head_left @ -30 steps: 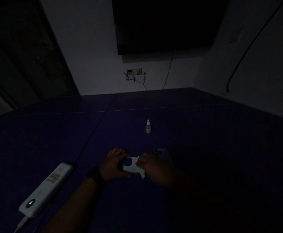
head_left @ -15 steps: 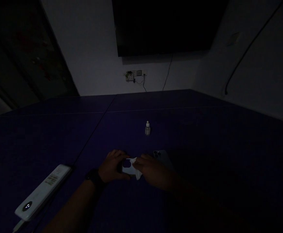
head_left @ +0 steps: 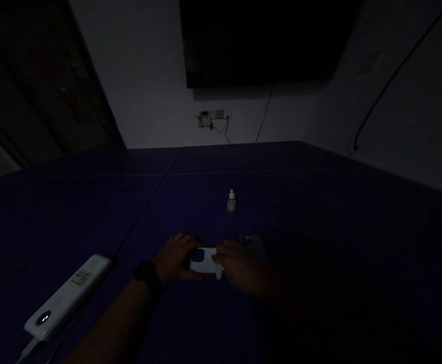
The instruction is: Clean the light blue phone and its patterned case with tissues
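A light-coloured phone case (head_left: 202,267) with a camera cutout lies on the dark purple surface (head_left: 190,323). My left hand (head_left: 175,259) grips its left end between thumb and fingers; a dark watch is on that wrist. My right hand (head_left: 241,268) pinches a white wipe (head_left: 219,272) against the inside of the case, toward its right end. Partly behind the right hand lies a phone (head_left: 258,246), its camera lenses facing up. Beyond the hands a small dropper bottle (head_left: 231,203) with a white top stands upright.
A long white device (head_left: 69,298) with a lit round display and a cable lies at the left. A dark seam runs along the surface beside it. At the back are a wall with sockets (head_left: 213,116) and a large black screen (head_left: 266,45). The room is dim.
My right hand has slid the wipe slightly to the right along the case, baring more of it around the cutout. My left hand keeps its grip. The view has shifted a little.
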Action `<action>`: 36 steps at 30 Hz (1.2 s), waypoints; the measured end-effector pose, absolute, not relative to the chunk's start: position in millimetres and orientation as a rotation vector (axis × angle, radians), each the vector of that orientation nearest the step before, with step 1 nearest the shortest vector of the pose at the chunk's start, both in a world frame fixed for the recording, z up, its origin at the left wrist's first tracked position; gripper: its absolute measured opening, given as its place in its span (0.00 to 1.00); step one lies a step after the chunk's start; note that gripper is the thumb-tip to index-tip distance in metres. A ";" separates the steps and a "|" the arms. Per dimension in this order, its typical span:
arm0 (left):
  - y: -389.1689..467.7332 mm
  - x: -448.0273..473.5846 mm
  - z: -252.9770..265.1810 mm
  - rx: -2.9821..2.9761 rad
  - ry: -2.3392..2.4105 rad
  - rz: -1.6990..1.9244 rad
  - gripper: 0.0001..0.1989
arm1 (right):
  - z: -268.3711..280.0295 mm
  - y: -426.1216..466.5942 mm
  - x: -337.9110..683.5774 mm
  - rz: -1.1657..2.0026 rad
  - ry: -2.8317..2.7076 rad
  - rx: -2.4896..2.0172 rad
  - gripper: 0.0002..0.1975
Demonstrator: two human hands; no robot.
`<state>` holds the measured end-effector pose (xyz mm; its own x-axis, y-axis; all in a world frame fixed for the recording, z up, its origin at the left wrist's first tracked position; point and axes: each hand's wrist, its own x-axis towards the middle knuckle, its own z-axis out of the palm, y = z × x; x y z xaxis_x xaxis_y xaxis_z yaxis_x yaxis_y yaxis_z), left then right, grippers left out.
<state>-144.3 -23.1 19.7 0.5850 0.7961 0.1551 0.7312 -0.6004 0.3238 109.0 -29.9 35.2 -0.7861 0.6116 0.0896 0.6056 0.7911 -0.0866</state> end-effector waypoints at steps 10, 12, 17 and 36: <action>-22.0 -143.0 22.8 2.683 1.276 0.322 0.39 | 32.0 -30.6 97.7 0.093 -2.824 -1.017 0.15; -21.9 -142.6 23.0 2.690 1.280 0.313 0.39 | 32.8 -29.0 99.6 0.092 -2.803 -1.088 0.13; -20.6 -141.3 22.0 2.709 1.286 0.290 0.40 | 37.3 -28.1 106.8 0.126 -2.821 -1.104 0.11; -23.9 -138.8 28.4 2.769 1.265 0.258 0.41 | 27.3 -28.7 100.3 0.057 -2.749 -1.210 0.11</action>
<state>-138.8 -23.9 28.4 0.6436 0.7564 0.1171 0.7418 -0.6541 0.1482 100.3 -28.7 27.3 -0.6675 0.7364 0.1100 0.7312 0.6762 -0.0898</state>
